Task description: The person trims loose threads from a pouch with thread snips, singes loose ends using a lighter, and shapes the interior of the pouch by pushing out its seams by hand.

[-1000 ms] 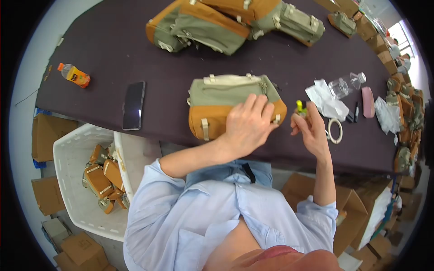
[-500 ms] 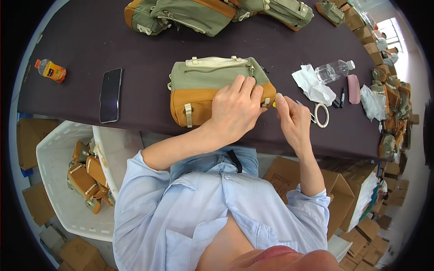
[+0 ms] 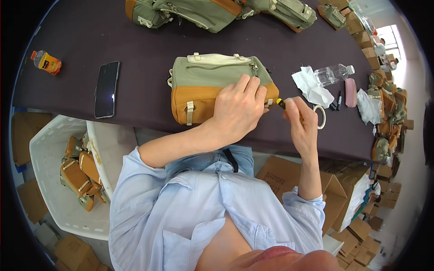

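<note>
We count 1 near bag [image 3: 196,83], 1 yellow-tipped tool [image 3: 280,103], 2 bottles [image 3: 47,64], 1 phone [image 3: 107,90], 1 pink case [image 3: 351,92], 1 white bin [image 3: 49,192]. Far bags [image 3: 194,16] overlap, can't tally.

The right hand [image 3: 302,124] is hiding most of the yellow-tipped tool [image 3: 280,103]. The left hand [image 3: 237,108] is covering part of the bag [image 3: 199,83], and the top edge is cropping the farther bags [image 3: 201,13].

A dark-covered table [image 3: 135,45] is the landmark. Left of it runs a pale wall [image 3: 31,34]; cardboard boxes [image 3: 364,43] line its far right side, below a bright window [image 3: 392,38]. Grey floor [image 3: 142,134] shows under its near edge, beside a white plastic bin [image 3: 68,221].
</note>
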`<state>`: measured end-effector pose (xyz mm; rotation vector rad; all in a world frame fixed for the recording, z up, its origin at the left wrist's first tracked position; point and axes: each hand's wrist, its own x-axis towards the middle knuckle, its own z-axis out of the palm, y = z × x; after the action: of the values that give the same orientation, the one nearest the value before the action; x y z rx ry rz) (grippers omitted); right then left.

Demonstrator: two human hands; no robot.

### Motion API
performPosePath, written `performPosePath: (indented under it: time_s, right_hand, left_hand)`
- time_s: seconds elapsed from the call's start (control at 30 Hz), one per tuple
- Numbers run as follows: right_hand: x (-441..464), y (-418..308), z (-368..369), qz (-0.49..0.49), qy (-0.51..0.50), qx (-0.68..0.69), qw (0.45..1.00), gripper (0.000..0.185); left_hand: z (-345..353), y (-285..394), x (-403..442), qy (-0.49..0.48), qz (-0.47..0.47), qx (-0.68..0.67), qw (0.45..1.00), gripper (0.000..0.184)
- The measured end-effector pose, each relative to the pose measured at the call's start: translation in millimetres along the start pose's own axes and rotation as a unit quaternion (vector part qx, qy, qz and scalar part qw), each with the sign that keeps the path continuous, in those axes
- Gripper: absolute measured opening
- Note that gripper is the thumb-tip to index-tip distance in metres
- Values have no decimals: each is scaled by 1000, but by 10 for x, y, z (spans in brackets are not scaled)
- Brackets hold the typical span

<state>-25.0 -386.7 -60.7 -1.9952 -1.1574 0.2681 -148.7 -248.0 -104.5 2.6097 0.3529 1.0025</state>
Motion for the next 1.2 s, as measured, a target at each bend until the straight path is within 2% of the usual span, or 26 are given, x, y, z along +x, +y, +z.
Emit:
performPosePath:
  time_s: [0.23,0.33,0.43,0.53,0.83,1.2]
  right_hand:
    - [-24,40,68,80,-43,77,993,34]
    - [30,16,83,-8,-9,-53,999,39]
    - [29,130,131,9,1,-143,990,44]
    - [38,83,191,-9,27,-180,983,47]
    - [38,56,246,-90,47,-258,961,37]
    - [23,46,211,-62,36,-278,958,41]
  left_hand:
    - [10,-1,-17,-8,-2,3,1000,44]
    - [8,4,-21,-9,-4,1,1000,44]
    - [12,-1,-21,-3,-3,0,1000,44]
    - [16,-1,-23,-3,-2,-1,1000,44]
    - [46,-15,-27,-8,1,10,1000,44]
    - [28,-10,-26,4,1,-7,1000,44]
